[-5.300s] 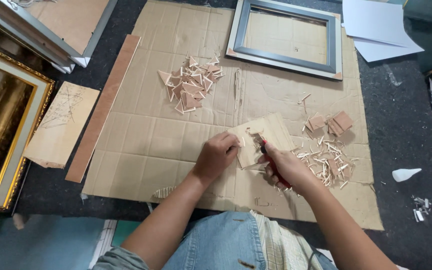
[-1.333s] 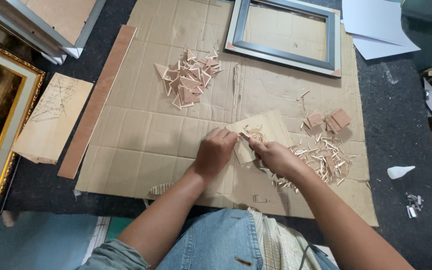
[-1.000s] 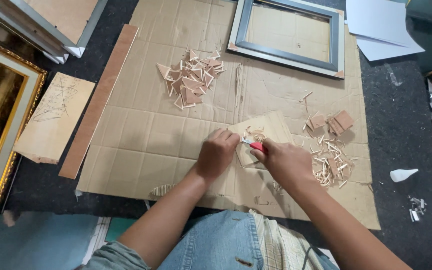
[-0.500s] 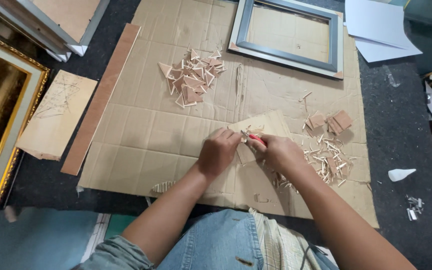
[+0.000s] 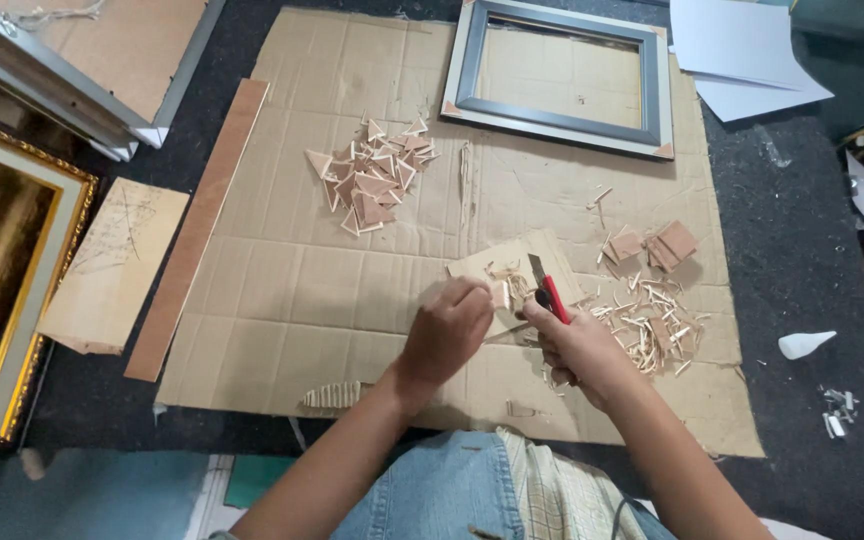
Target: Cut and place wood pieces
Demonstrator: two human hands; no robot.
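Frame [image 5: 560, 75] behind triangle pile [image 5: 370, 180] on cardboard [image 5: 282, 290].

head view | worn on head, facing steeply down | near, over cardboard sheet [image 5: 282, 290]

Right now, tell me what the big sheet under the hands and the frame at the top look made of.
The floor sheet looks like corrugated cardboard: matte brown, creased, torn edges. The picture frame has a smooth grey-silver finish; painted wood or metal, cannot tell.

floor [image 5: 812, 280]: dark, speckled | flattened cardboard sheet [image 5: 282, 290] | even light
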